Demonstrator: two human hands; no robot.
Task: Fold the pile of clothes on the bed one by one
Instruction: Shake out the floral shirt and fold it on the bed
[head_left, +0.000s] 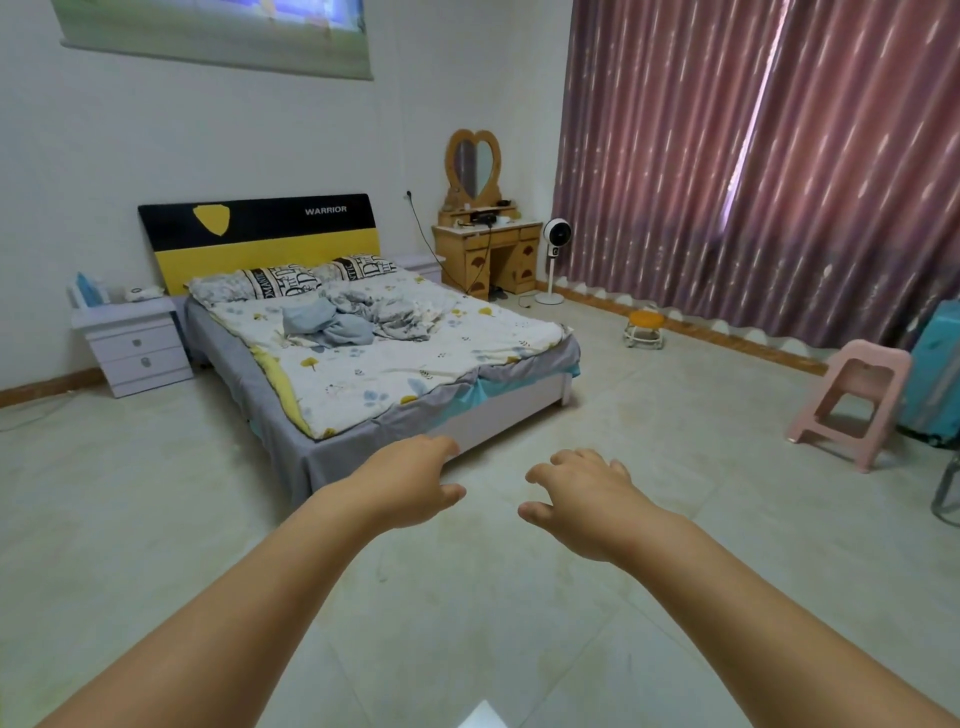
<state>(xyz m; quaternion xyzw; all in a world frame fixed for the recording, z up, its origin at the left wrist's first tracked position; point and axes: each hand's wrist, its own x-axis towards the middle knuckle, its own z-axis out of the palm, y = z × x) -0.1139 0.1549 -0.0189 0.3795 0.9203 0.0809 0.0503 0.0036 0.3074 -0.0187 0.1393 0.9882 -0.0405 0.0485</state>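
Your left hand (415, 480) and right hand (582, 493): both grips loose, empty, well short of bed (519, 410); clothes pile (358, 319) near pillows, unfolded.

Bedroom, plain white walls (156, 140). Floor (467, 597) of pale glossy tiles, wooden skirting along the wall foot. Pink striped curtains (753, 156) cover the right wall; daylight shows through a narrow gap. Hanging scroll (218, 31) high on the back wall. Black-and-yellow headboard (260, 234) lettered WARRIOR. White two-drawer nightstand (136, 345) on the left. Wooden dressing table (485, 254) in the far corner, heart-shaped mirror (474, 163) above it. White standing fan (555, 260) just beside it. Small orange-topped stool (645, 327) near the curtains. Pink plastic stool (852, 402) at right, teal suitcase (935, 369) behind it.
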